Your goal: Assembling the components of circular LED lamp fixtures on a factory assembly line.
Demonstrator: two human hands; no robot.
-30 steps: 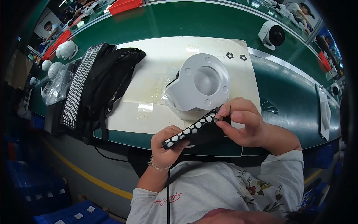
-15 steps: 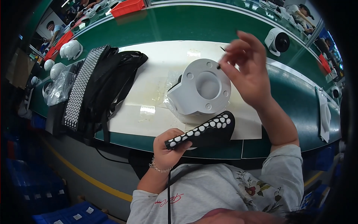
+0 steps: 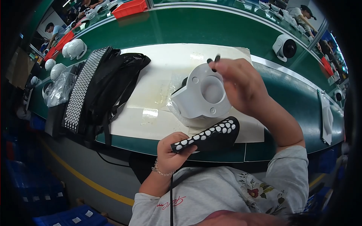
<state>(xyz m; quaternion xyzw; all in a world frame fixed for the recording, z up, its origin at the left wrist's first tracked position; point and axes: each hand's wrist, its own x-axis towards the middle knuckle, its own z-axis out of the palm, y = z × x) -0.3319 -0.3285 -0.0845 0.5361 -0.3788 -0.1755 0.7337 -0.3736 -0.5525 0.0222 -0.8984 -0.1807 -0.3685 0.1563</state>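
Note:
My left hand [image 3: 171, 152] is closed around a folded black sheet [image 3: 222, 137] with rows of round white spots, near the table's front edge. Small black round pads [image 3: 217, 58] sit at the fingertips of my right hand [image 3: 243, 81], which is partly blurred. That hand hovers over the upper right of a white camera housing [image 3: 188, 100] and hides part of it. The housing's ring-shaped base faces up, with a round hollow in the middle and small round recesses around it. Clear bubble wrap [image 3: 175, 81] lies under the housing, on a pale board [image 3: 158, 64].
On the left are stacked black sheets with white spots [image 3: 85, 90], a clear plastic bag [image 3: 60, 90] and white camera housings [image 3: 74, 49]. Another camera [image 3: 284, 48] stands at the back right. A red bin [image 3: 129, 8] sits at the far edge. People work farther off.
My right hand has shifted left and slightly down, now covering part of the base ring. My left hand and its sheet have moved slightly right and down.

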